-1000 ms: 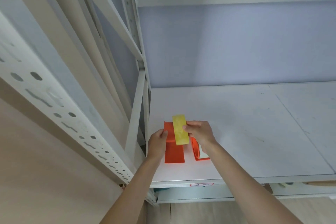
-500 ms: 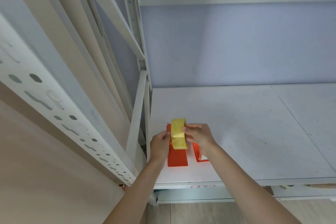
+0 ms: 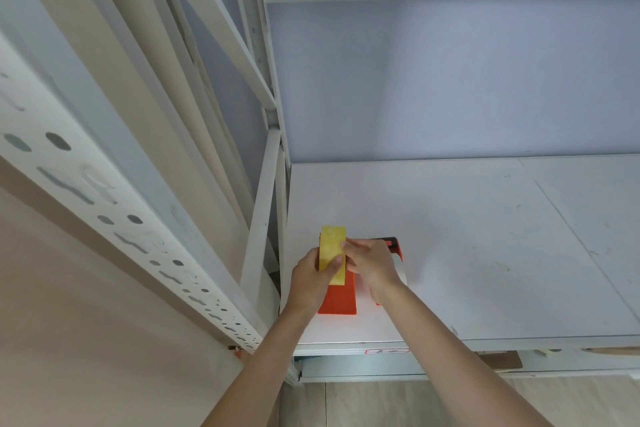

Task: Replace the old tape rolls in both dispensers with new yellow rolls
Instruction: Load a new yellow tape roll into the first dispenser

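at the white shelf's (image 3: 485, 253) front left corner, the left hand (image 3: 310, 282) and right hand (image 3: 372, 263) both pinch the yellow roll (image 3: 333, 250) edge-on above an orange dispenser (image 3: 339, 300); a second dispenser (image 3: 394, 246) sits just behind the right hand.

Two bare arms, no sleeves. The left hand (image 3: 309, 282) and right hand (image 3: 371, 265) wear no gloves, rings or watch.

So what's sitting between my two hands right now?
In the head view, the yellow tape roll stands between the left hand and right hand, above the orange dispenser.
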